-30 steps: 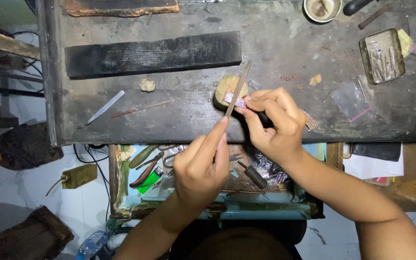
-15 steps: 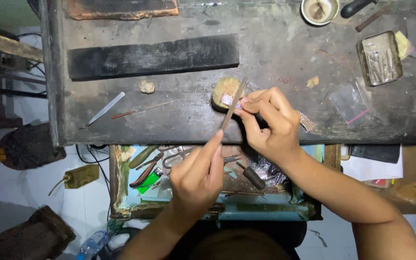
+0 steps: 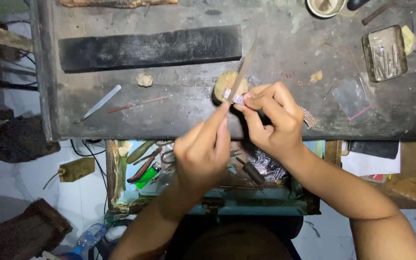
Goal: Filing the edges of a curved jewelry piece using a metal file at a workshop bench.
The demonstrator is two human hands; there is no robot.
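So we're working on a small sparkly strip of jewellery (image 3: 237,98), silvery with tiny pale stones, and it's sitting near the middle of the dark workbench (image 3: 179,120), just over a little round wooden peg (image 3: 223,83). Our right hand (image 3: 273,120) is pinching it tight between the fingertips, while our left hand (image 3: 203,151) is gripping a thin flat file (image 3: 241,72), with the forefinger stretched along it, and the blade is lying across the piece and pointing to the far side.

Further out, a long black block (image 3: 150,47) is lying across the far left of the bench, and a slim metal tool (image 3: 101,102) plus a red-tipped stick (image 3: 138,103) are resting nearer to us on the left.

As for containers: the open tin (image 3: 368,58) at the far right is holding a bunch of thin metal bits, and a round cup (image 3: 310,6) is peeking in at the far edge. The drawer (image 3: 121,192) below the bench is hanging open, packed with pliers, a green lighter (image 3: 148,175) and crinkly plastic.
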